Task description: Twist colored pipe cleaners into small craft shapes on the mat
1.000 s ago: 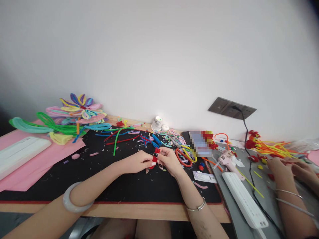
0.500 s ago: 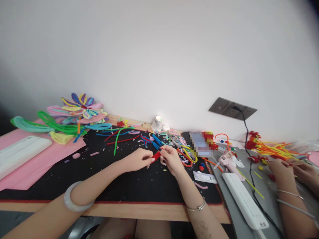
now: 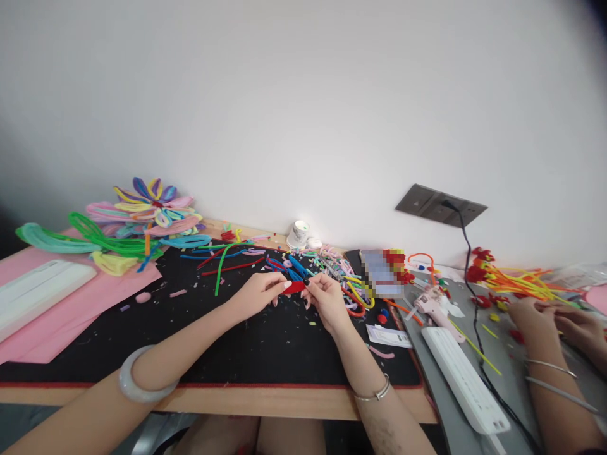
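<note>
Between my two hands, over the black mat [image 3: 180, 341], is a short red fuzzy piece [image 3: 294, 287] that looks like pipe cleaner. My left hand [image 3: 262, 294] pinches its left end between thumb and fingers. At the other end, my right hand [image 3: 325, 300] grips it with thumb and forefinger. Just behind the fingers lie blue pipe cleaners [image 3: 298, 266]. A green pipe cleaner [image 3: 220, 272] and a red pipe cleaner [image 3: 233, 266] rest on the mat to the left.
Pipe-cleaner flowers [image 3: 154, 205] and pink sheets [image 3: 128, 284] lie at the left. A paper cup [image 3: 298, 234] stands against the wall. Scraps [image 3: 334, 260], a phone [image 3: 379, 272], a pink glue gun [image 3: 436, 309] and a white power strip [image 3: 465, 379] are rightward. A co-worker's hands [image 3: 535, 319] work at far right.
My left hand has risen slightly and shifted left. The red piece, tilted before, now lies nearly level between my fingers, and more of its broad side shows.
</note>
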Tool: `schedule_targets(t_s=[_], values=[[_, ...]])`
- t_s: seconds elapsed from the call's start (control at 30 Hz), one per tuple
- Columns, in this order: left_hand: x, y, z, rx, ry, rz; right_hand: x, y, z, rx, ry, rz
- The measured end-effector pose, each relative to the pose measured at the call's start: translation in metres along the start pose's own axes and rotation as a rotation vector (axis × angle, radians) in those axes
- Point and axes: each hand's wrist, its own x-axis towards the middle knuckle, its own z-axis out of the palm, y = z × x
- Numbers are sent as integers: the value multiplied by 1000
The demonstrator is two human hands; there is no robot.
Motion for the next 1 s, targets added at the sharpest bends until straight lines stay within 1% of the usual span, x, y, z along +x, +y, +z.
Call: schedule_targets(t_s=[0.1, 0.2, 0.27, 0.4, 0.57, 0.67, 0.83, 0.9, 1.0], values=[[-1, 0, 2, -7, -60, -14, -1, 2, 1, -27, -50, -3], [-1, -1, 2, 15, -94, -23, -1, 4, 1, -38, -62, -4], [-1, -1, 2, 40, -60, -7, -1, 5, 2, -49, -65, -3], [-1, 2, 1, 134, 62, 50, 0, 6, 6, -81, -60, -16], [-1, 6, 1, 191, 142, 90, 0, 6, 8, -135, -79, -59], [-1, 3, 1, 151, 145, 82, 0, 5, 5, -152, -84, -84], [2, -4, 1, 11, 158, -5, 1, 7, -1, -92, -44, -85], [2, -4, 1, -39, 169, -29, 2, 7, -1, -77, -29, -104], [1, -1, 0, -73, 170, -28, 3, 8, -1, -61, -26, -120]])
